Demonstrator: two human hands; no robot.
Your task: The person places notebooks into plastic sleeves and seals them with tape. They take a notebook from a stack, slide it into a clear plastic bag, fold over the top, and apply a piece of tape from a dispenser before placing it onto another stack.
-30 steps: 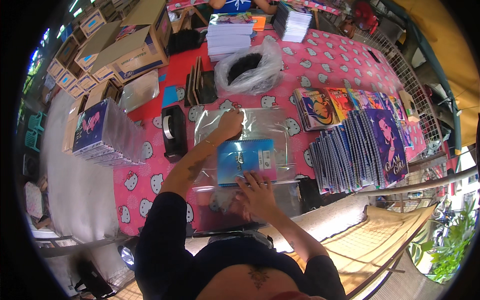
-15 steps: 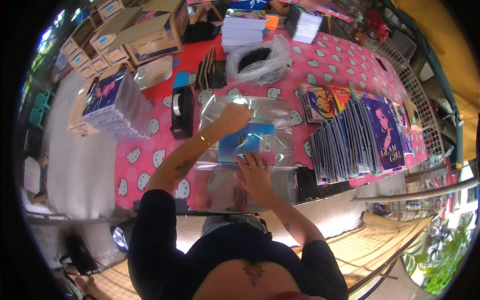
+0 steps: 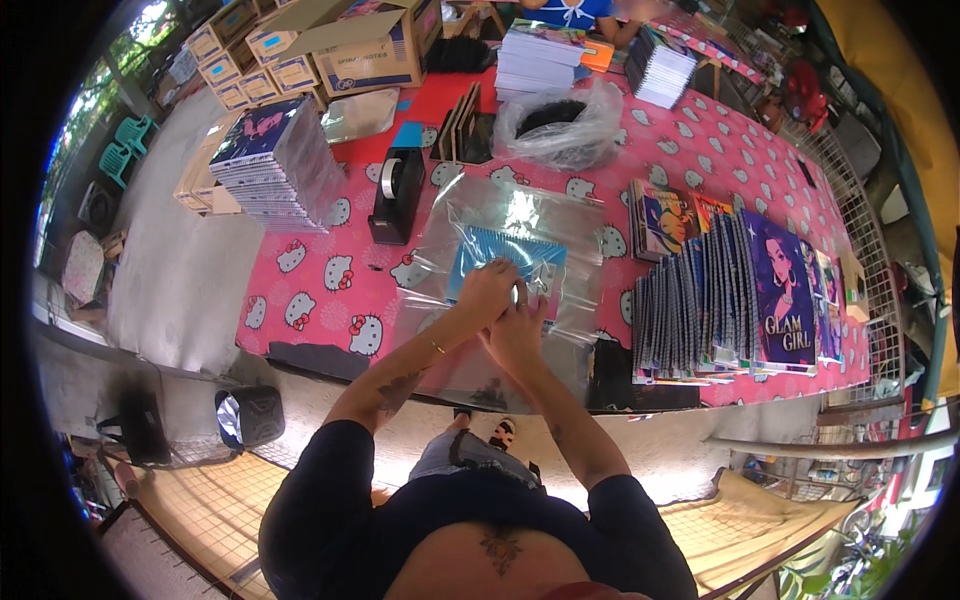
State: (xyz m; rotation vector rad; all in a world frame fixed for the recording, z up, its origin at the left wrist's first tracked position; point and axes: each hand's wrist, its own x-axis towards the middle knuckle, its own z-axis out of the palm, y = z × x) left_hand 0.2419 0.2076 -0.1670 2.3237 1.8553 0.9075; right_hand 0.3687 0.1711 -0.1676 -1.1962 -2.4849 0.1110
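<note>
A spiral notebook (image 3: 510,249) with a blue cover lies on a clear plastic sheet (image 3: 425,262), close in front of me. Over the notebook's middle is my left hand (image 3: 486,292), its fingers curled; what they hold, if anything, is hidden. Its fingertips meet those of my right hand (image 3: 516,335), which rests across the lower part of the notebook with fingers stretched and slightly apart. Glare on the plastic and my hands hide much of the cover.
A black tape dispenser (image 3: 398,197) stands left of the plastic. Stacked notebooks (image 3: 270,170) are at the far left, a spiral-bound row (image 3: 695,300) at the right. Behind are a plastic bag (image 3: 595,125), cardboard boxes (image 3: 375,55), and a person (image 3: 575,12) across the table.
My left hand has come down from the notebook's top edge to its middle, beside my right hand. The right hand stays low on the notebook. The whole view has shifted slightly.
</note>
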